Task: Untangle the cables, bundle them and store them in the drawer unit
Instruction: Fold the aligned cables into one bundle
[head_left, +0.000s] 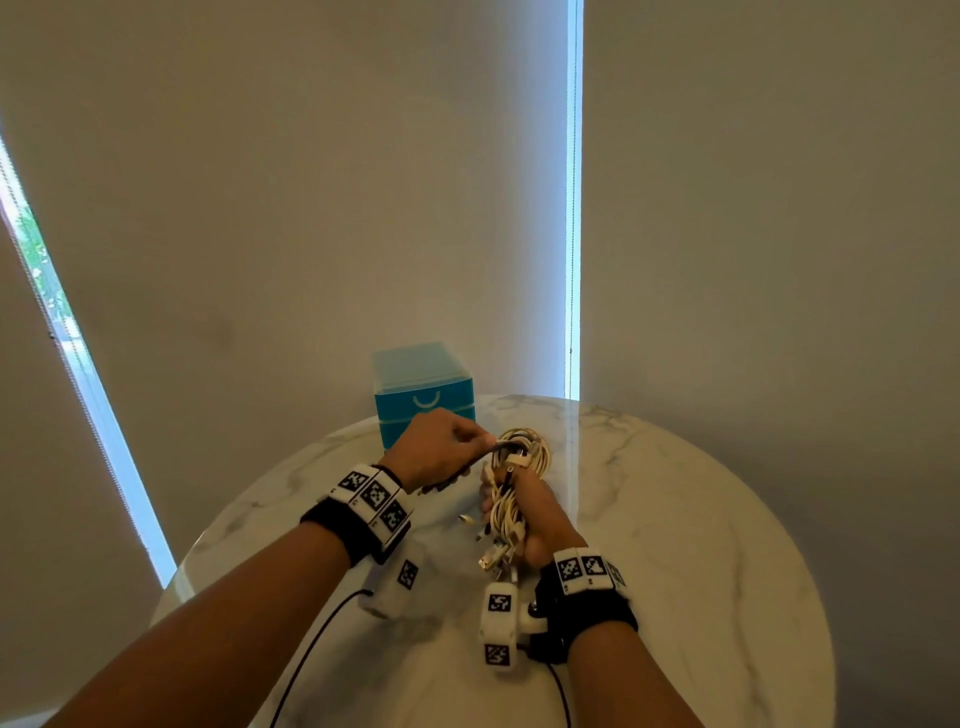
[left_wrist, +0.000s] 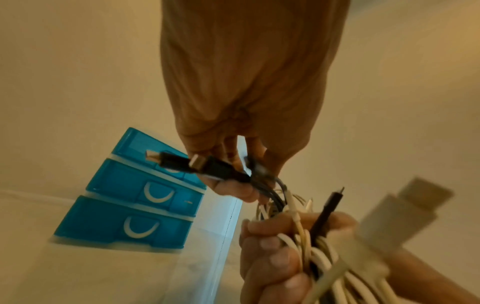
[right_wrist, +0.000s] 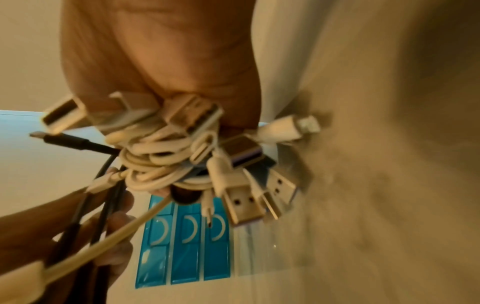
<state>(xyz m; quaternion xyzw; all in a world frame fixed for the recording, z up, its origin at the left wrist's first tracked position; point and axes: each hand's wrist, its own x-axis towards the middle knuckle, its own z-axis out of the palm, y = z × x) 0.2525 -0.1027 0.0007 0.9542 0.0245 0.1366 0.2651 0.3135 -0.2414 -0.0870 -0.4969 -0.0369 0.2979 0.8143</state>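
Right now both hands work above a round marble table (head_left: 675, 545), with a bundle of white cables (head_left: 511, 488) held between them. The right hand (head_left: 540, 519) is clenched around the middle of that bundle, fingers curled tight over the coiled white cords; looped cord rises out of the top of the fist and a cluster of plugs hangs out below it. From the right wrist view those plugs fan out under the palm (several flat white USB ends (right_wrist: 241, 203) and one slim dark connector pointing left).

The left hand (head_left: 436, 449) sits just beside the bundle's upper loops, fingers curled, pinching dark cables (left_wrist: 262, 185) that run down into the white coil. Two black plugs with metal tips (left_wrist: 207, 164) stick out past its fingers in the left wrist view.

Behind the hands, at the table's far edge, stands the blue drawer unit (head_left: 423, 395). It has three stacked drawers, each with a white curved handle (left_wrist: 158, 194), and all three appear pushed in.

Both wrists wear black bands carrying white blocks printed with black square markers (head_left: 374, 493), and thin black wires trail from them toward the near edge of the table
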